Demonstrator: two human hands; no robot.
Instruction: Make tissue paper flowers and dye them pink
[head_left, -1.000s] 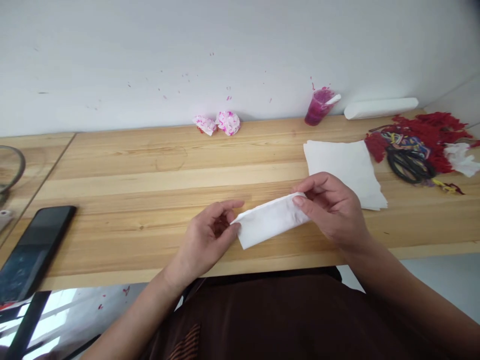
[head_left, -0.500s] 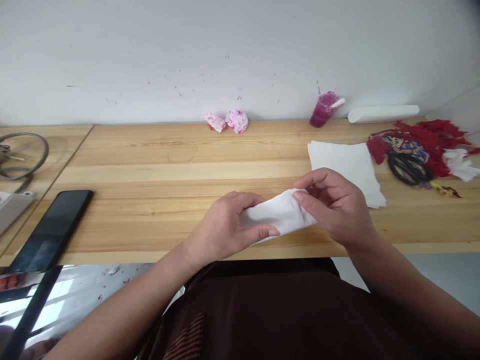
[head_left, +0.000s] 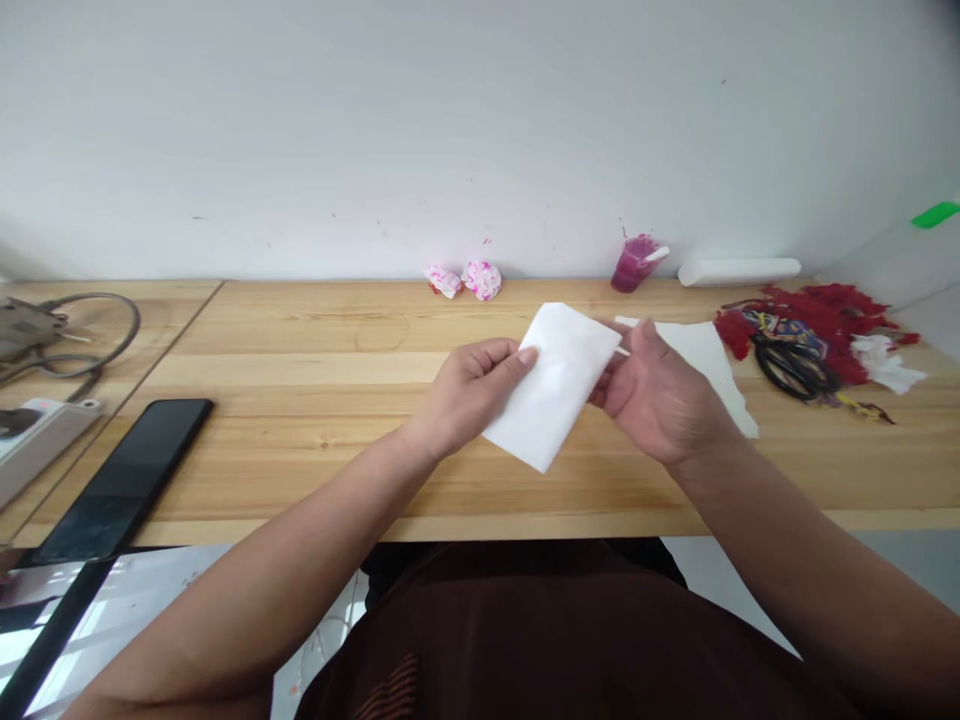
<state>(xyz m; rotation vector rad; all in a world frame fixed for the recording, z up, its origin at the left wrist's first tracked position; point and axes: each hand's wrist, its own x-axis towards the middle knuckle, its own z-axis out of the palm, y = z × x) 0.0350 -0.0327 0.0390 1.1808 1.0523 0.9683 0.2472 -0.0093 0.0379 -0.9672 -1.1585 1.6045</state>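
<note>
I hold a folded white paper napkin (head_left: 555,385) up over the wooden table (head_left: 300,380), tilted so its flat face shows. My left hand (head_left: 469,395) pinches its left edge with thumb on top. My right hand (head_left: 656,395) grips its right edge from behind, fingers curled. A stack of white napkins (head_left: 709,355) lies on the table just behind my right hand.
A black phone (head_left: 131,475) lies at the left front. Cables and a power strip (head_left: 45,345) sit far left. Two pink-stained paper balls (head_left: 465,280), a pink cup (head_left: 634,263) and a white roll (head_left: 739,271) line the wall. Red scraps and black scissors (head_left: 799,345) lie right.
Both hands lifted the napkin off the table and turned it from a flat narrow strip to an upright, tilted rectangle. The camera tilted up slightly.
</note>
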